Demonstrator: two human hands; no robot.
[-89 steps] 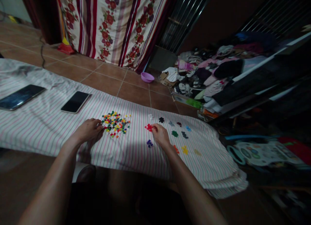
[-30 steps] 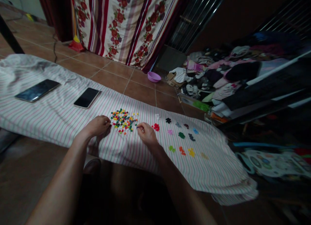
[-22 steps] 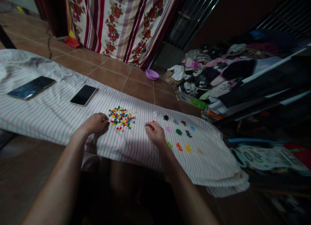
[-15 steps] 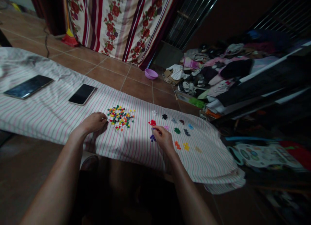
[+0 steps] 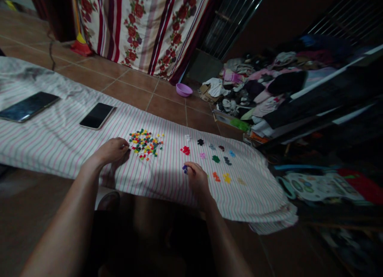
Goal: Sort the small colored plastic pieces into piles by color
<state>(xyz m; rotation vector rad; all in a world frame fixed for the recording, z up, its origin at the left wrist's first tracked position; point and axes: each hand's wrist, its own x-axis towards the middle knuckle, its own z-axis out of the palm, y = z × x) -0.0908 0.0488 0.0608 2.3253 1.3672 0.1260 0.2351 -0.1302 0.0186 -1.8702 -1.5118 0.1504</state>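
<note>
A mixed pile of small coloured square pieces (image 5: 145, 143) lies on the striped cloth (image 5: 167, 181). At its left edge rests my left hand (image 5: 113, 150), fingers curled together; whatever is in them is too small to make out. My right hand (image 5: 198, 179) pinches thumb and forefinger right at a small purple cluster (image 5: 184, 170), partly covering it. Whether a piece is between those fingertips cannot be told. Around it sit single-colour clusters: red (image 5: 185, 150), pink (image 5: 202, 155), green (image 5: 216, 159), orange (image 5: 216, 177) and yellow (image 5: 226, 178).
Farther back are white (image 5: 188, 137), black (image 5: 200, 142) and light blue (image 5: 232, 153) clusters. A phone (image 5: 97, 115) and a tablet (image 5: 28, 106) lie to the left. On the floor beyond stand a purple bowl (image 5: 184, 90) and heaped clothes (image 5: 263, 83).
My right hand has moved down and slightly left, from beside the red cluster to the purple one. My left hand stays by the mixed pile. The whole view has shifted slightly.
</note>
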